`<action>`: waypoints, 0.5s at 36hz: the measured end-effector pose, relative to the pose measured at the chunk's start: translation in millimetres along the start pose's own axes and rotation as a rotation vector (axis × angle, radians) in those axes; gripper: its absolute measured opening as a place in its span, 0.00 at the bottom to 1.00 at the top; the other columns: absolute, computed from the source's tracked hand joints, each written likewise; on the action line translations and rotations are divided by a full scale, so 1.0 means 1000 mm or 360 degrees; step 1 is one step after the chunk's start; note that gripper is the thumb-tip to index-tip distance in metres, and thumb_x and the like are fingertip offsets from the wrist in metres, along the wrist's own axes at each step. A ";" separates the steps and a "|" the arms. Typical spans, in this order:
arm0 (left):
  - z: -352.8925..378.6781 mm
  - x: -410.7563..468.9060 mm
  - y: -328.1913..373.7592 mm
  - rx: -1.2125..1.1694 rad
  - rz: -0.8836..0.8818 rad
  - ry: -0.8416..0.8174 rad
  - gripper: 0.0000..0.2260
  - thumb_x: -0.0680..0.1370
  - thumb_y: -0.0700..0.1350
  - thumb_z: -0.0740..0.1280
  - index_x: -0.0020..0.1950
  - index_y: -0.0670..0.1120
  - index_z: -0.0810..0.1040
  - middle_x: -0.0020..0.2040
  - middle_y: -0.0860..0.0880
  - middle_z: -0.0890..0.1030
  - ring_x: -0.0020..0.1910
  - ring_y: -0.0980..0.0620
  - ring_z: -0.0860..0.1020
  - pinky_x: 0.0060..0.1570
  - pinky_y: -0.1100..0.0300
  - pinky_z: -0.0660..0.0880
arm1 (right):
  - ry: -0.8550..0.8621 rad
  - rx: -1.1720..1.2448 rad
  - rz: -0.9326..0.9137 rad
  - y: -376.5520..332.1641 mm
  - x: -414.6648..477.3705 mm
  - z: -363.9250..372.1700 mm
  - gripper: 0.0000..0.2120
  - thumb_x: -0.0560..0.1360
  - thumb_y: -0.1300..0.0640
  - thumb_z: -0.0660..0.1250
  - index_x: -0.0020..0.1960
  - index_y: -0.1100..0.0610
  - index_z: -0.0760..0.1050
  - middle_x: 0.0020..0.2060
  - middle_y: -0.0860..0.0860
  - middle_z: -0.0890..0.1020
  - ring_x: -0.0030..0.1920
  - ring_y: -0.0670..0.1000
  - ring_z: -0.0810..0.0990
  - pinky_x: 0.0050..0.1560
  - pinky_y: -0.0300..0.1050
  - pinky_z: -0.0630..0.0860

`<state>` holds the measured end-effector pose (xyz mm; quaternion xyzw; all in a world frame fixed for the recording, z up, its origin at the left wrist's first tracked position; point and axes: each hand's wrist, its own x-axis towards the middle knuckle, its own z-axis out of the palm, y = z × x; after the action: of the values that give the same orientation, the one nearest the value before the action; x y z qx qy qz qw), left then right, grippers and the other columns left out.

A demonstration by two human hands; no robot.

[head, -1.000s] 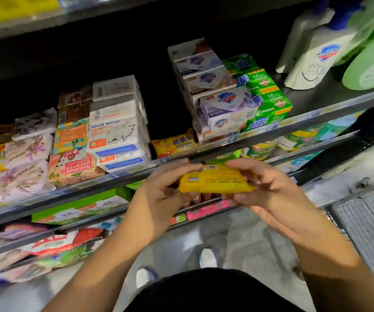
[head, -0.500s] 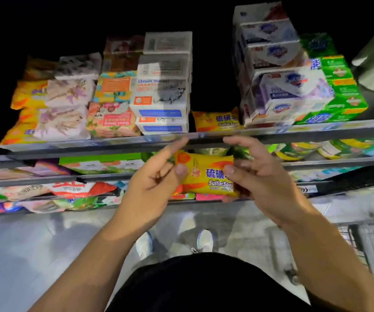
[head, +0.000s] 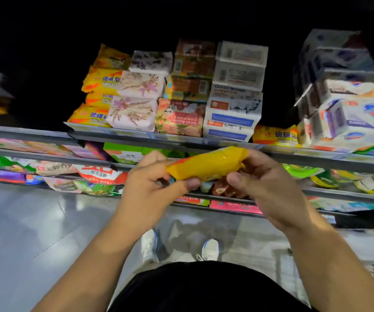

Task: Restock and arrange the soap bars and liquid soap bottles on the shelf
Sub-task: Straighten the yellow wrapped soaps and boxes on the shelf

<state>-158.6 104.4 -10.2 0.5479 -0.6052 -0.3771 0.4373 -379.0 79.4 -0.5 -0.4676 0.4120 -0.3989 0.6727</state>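
Our left hand [head: 150, 188] and right hand [head: 269, 188] each pinch one end of a yellow wrapped soap bar [head: 206, 165], held tilted against the shelf [head: 136, 138] front edge, below white goat soap boxes [head: 233, 113]

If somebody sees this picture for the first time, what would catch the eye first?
The yellow soap packet, held at centre between the left hand and the right hand, in front of the shelf. Behind it stand white goat soap boxes, with a single yellow sulfur soap packet lying to their right.
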 end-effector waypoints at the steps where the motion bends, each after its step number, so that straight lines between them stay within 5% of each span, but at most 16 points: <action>1: -0.005 0.000 0.000 -0.0054 0.0008 0.0060 0.09 0.68 0.54 0.76 0.40 0.49 0.85 0.41 0.48 0.73 0.41 0.53 0.74 0.39 0.61 0.70 | 0.0031 -0.0086 -0.0008 -0.001 0.002 0.008 0.18 0.67 0.53 0.79 0.56 0.54 0.82 0.50 0.55 0.85 0.48 0.56 0.84 0.48 0.46 0.79; 4: -0.023 -0.001 0.003 -0.0206 0.0037 0.0087 0.09 0.69 0.60 0.75 0.44 0.58 0.85 0.46 0.57 0.76 0.47 0.58 0.76 0.45 0.64 0.74 | 0.0058 -0.0219 -0.0062 -0.007 0.008 0.031 0.12 0.68 0.53 0.79 0.50 0.43 0.83 0.44 0.47 0.85 0.44 0.48 0.83 0.45 0.39 0.77; 6: -0.037 -0.001 0.004 -0.0332 -0.0041 0.0080 0.13 0.68 0.63 0.75 0.48 0.59 0.85 0.50 0.58 0.80 0.50 0.54 0.80 0.49 0.57 0.78 | 0.0013 -0.0208 -0.0115 -0.009 0.011 0.046 0.15 0.68 0.58 0.77 0.48 0.39 0.83 0.42 0.43 0.84 0.43 0.44 0.82 0.42 0.36 0.77; 10: -0.065 0.000 0.010 -0.0576 -0.0160 0.0120 0.15 0.62 0.58 0.79 0.47 0.61 0.83 0.41 0.53 0.83 0.42 0.54 0.82 0.42 0.58 0.79 | 0.0071 -0.0494 -0.0148 -0.012 0.024 0.078 0.18 0.66 0.47 0.79 0.53 0.34 0.79 0.57 0.44 0.82 0.60 0.45 0.79 0.55 0.46 0.78; 14: -0.092 0.001 0.016 -0.0683 -0.0043 0.0191 0.14 0.64 0.52 0.80 0.45 0.58 0.80 0.37 0.54 0.80 0.36 0.53 0.78 0.38 0.54 0.78 | 0.0001 -0.0573 -0.0051 -0.014 0.035 0.114 0.17 0.65 0.48 0.78 0.53 0.44 0.80 0.50 0.43 0.85 0.52 0.40 0.81 0.50 0.35 0.75; 18: -0.121 0.003 0.015 -0.0540 0.0089 0.0272 0.18 0.64 0.49 0.78 0.52 0.54 0.79 0.46 0.56 0.82 0.43 0.59 0.80 0.42 0.66 0.76 | -0.0141 -0.0456 -0.0008 -0.006 0.044 0.153 0.14 0.66 0.56 0.81 0.50 0.50 0.83 0.47 0.50 0.86 0.48 0.46 0.83 0.48 0.41 0.78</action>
<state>-49.5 105.5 44.4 0.4793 -0.5085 -0.4137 0.5836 -222.8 83.8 31.8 -0.5771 0.4334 -0.3167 0.6155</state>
